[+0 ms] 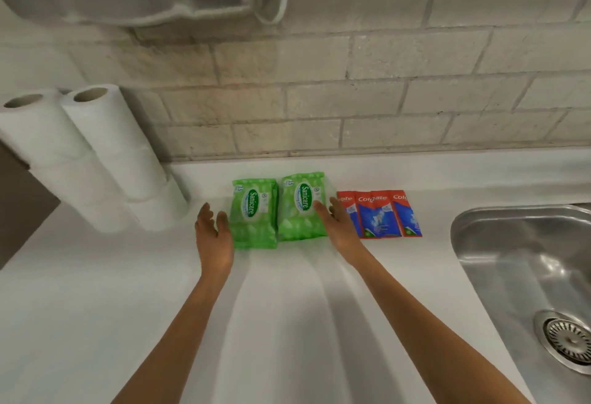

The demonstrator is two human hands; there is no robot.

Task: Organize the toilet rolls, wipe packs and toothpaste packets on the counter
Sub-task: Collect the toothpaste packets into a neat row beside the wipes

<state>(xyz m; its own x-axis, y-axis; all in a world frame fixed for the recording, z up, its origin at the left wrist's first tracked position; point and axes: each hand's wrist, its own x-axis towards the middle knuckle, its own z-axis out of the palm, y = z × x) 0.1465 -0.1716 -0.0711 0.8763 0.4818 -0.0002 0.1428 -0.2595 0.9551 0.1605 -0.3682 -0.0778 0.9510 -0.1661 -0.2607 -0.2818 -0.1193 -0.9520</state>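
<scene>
Wipe packs sit side by side near the table (128,307) back edge, by the brick wall (351,100). Left wipe pack (254,211) & right wipe pack (302,207) touch; long axes run front-to-back, logos read sideways. Left hand (212,227) is at the left pack's outer edge, fingers straight, loosely spread; contact unclear. Right hand (339,224) rests on the right pack's outer edge, fingers straight, partly over the toothpaste packets (380,213), a row w/ red tops toward the wall. Toilet rolls (96,154) are stacked far left. Sink (524,263) is at right; bare table lies in front.
</scene>
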